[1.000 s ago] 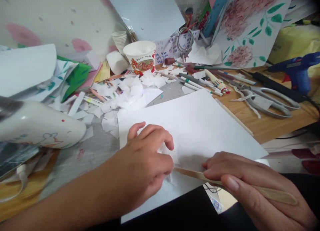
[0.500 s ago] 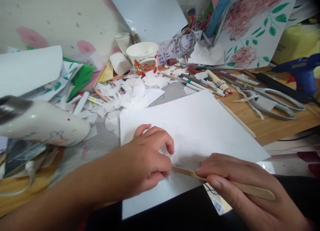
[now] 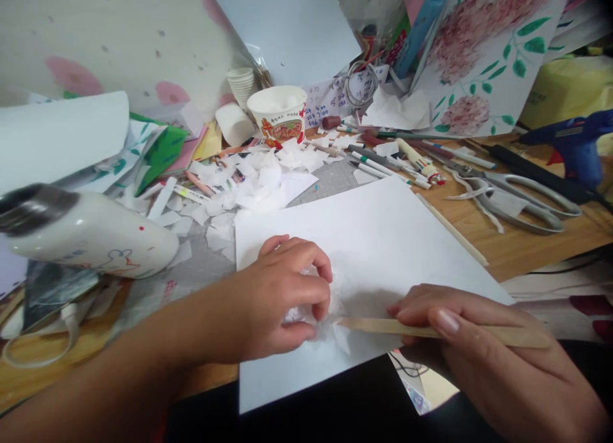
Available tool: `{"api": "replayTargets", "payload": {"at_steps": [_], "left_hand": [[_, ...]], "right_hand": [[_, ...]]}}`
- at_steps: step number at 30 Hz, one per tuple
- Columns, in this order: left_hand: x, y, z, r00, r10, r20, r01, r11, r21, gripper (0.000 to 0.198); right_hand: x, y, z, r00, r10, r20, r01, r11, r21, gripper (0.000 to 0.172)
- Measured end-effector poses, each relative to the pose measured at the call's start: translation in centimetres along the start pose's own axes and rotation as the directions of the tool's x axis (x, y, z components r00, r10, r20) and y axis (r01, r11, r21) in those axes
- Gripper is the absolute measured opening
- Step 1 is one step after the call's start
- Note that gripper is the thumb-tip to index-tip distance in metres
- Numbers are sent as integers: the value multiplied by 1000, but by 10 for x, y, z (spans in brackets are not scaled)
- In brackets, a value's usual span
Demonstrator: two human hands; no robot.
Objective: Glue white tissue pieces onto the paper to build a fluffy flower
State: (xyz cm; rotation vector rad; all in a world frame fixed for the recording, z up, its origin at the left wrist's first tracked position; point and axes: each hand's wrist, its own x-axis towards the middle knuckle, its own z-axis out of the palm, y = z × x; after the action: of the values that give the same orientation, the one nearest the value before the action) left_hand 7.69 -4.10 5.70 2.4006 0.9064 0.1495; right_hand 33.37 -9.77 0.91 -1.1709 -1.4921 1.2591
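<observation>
A large white sheet of paper [image 3: 383, 232] lies in front of me, its near edge over dark cloth. On it sits a crumpled, partly see-through white piece [image 3: 301, 313], mostly hidden under my left hand [image 3: 292, 296]. The fingers of that hand are curled down around it; its exact kind is not clear. My right hand [image 3: 460, 334] grips a flat wooden craft stick [image 3: 397, 327] between thumb and fingers. The stick's tip reaches the whitish crumpled edge just right of my left fingertips.
Torn paper scraps [image 3: 268, 175] are heaped behind the sheet, near a paper noodle bowl [image 3: 278, 114]. A white bottle [image 3: 96, 232] lies at left. Pens, scissors [image 3: 517, 197] and a blue glue gun [image 3: 569, 136] lie at right. A floral painting [image 3: 488, 60] stands behind.
The craft stick has drawn slightly away from my left fingers, and its handle end has risen with my right hand. My left fingers have spread a little, uncovering more of the white piece.
</observation>
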Motion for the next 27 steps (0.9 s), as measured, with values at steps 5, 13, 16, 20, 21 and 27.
{"api": "replayTargets", "payload": {"at_steps": [5, 13, 16, 20, 21, 27], "left_hand": [[-2, 1, -5, 1000, -10, -25, 9, 999, -36, 14], [-5, 6, 2, 999, 39, -35, -34, 991, 131, 12], [-7, 10, 3, 998, 61, -29, -55, 985, 166, 18], [-8, 9, 3, 995, 91, -47, -82, 984, 155, 19], [-7, 9, 4, 995, 88, -50, -80, 985, 151, 19], [-6, 6, 3, 997, 68, -41, -65, 996, 63, 12]], "right_hand": [[-1, -1, -1, 999, -39, 14, 39, 999, 4, 15], [-3, -4, 1, 990, -136, 19, 137, 987, -83, 15], [1, -6, 1, 973, -201, 109, 216, 965, -151, 19], [10, -10, 6, 936, -274, 222, 307, 943, -131, 33], [12, -12, 7, 926, -302, 227, 334, 934, -122, 35], [22, -31, 17, 895, -301, 330, 391, 885, -254, 19]]}}
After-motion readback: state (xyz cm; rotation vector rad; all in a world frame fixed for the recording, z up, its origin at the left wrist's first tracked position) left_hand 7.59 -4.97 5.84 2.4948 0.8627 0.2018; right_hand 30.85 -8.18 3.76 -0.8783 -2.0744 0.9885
